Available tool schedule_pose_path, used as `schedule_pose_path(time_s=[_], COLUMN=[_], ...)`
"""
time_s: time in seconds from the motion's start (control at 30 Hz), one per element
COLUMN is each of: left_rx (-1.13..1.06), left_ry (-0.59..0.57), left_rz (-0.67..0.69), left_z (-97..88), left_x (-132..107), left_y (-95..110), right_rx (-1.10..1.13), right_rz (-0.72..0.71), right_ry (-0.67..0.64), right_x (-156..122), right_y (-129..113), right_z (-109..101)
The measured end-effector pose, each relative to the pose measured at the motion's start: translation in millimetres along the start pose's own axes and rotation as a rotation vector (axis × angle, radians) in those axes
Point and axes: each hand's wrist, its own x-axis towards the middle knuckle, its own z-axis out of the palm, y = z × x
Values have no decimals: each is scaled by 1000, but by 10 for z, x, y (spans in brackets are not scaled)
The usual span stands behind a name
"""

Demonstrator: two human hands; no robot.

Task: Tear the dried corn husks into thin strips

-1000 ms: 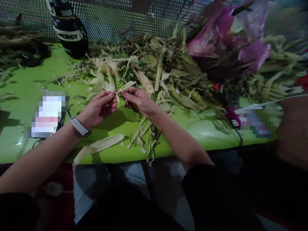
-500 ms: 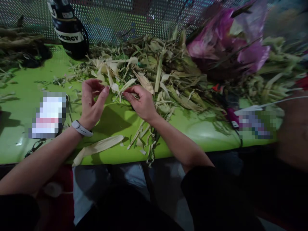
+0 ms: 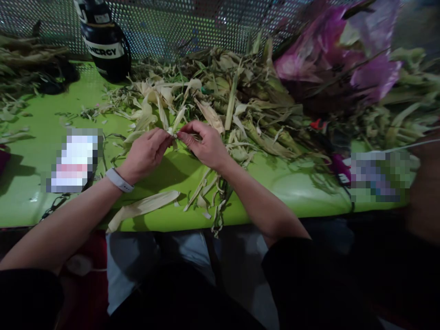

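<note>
Between my two hands is a small bunch of pale corn husk strips (image 3: 178, 118), held just above the green tabletop (image 3: 172, 172). My left hand (image 3: 147, 153), with a light band on its wrist, pinches the bunch from the left. From the right, the fingertips of my right hand (image 3: 203, 143) pinch the same bunch. The exact point of grip is small and partly covered by the fingers. Behind the hands lies a heap of dried corn husks (image 3: 254, 98). One long flat husk piece (image 3: 144, 210) rests near the front edge, below the hands.
A black bottle (image 3: 107, 52) stands at the back left, and a phone (image 3: 74, 160) lies left of my arm. A pink plastic bag (image 3: 371, 68) sits at the back right against a mesh panel (image 3: 206, 23). Another person's arm (image 3: 424, 183) is at the far right.
My left hand's fingers, spread apart earlier, have closed on the husk bunch beside the right fingertips. My right hand keeps its pinch. The whole view has shifted slightly.
</note>
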Motion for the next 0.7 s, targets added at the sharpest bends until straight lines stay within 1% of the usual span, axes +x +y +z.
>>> schedule_pose_path(time_s=[0.07,0.13,0.27,0.37,0.47,0.53,0.6,0.63,0.7], left_rx=[-22,-57,-86,-33,59,87,39,-28,-114], left_ry=[29,44,52,47,33,31,71,110,299], left_rz=[-13,-10,18,89,185,220,199,144,4], left_z=[-10,-18,-17,-5,-9,-38,-87,-112,-151], left_x=[0,-1,-5,0,9,14,20,23,31], left_y=[13,28,33,11,3,24,59,76,96], right_rx=[-47,-92,-144,-109,-25,45,124,169,253], right_rz=[-55,-99,-109,-96,-69,-44,-17,-3,20], right_ry=[-57,-87,-69,-93,-125,-141,-165,-178,-203], right_x=[1,-3,-2,10,17,20,26,31,44], right_y=[13,32,50,23,-15,-22,-6,10,48], right_z=[0,16,35,16,-10,-25,-42,-52,-68])
